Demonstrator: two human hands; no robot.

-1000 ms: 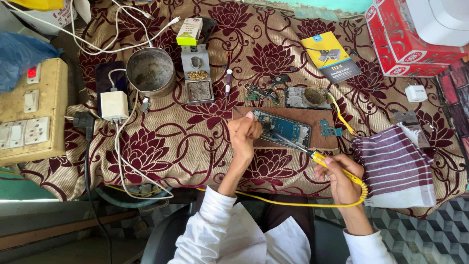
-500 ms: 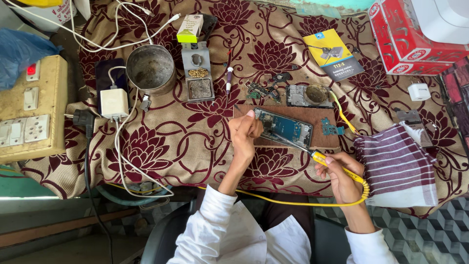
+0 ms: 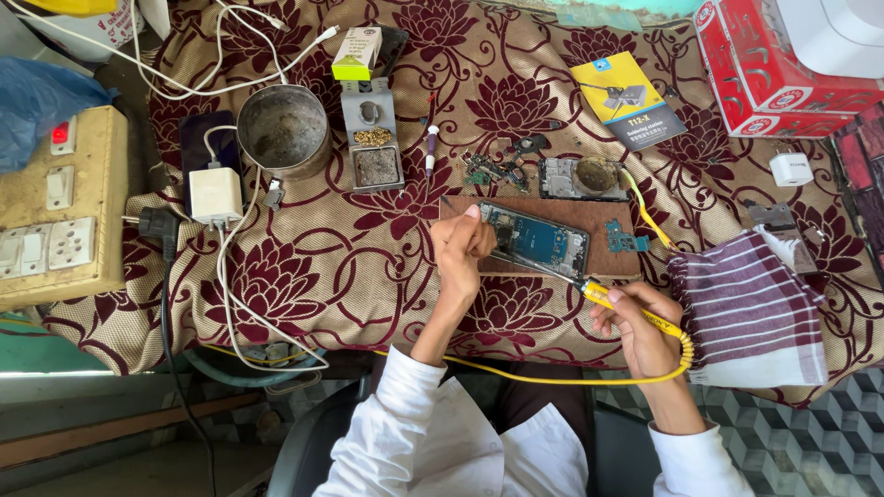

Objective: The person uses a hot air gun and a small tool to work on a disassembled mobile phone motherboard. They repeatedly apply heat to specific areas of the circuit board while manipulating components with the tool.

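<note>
An opened phone (image 3: 536, 238) with its blue circuit board showing lies on a brown wooden board (image 3: 608, 221). My left hand (image 3: 463, 245) rests on the phone's left end, fingers curled and pinching something small that I cannot make out. My right hand (image 3: 642, 324) grips a yellow-handled soldering iron (image 3: 619, 306); its thin metal tip reaches up-left onto the phone's lower edge. A yellow cable (image 3: 589, 377) loops from the iron's handle toward my lap.
A striped cloth (image 3: 750, 308) lies right of the board. Behind the board are a second phone frame (image 3: 580, 178), small parts (image 3: 483, 168), a solder stand (image 3: 372, 147), a metal bowl (image 3: 282, 129), a charger (image 3: 215, 195) and a red box (image 3: 764, 64). A switchboard (image 3: 55, 207) stands at left.
Both hands stay at the phone; the left hand and iron tip shifted only slightly. The view itself has drifted a little.
</note>
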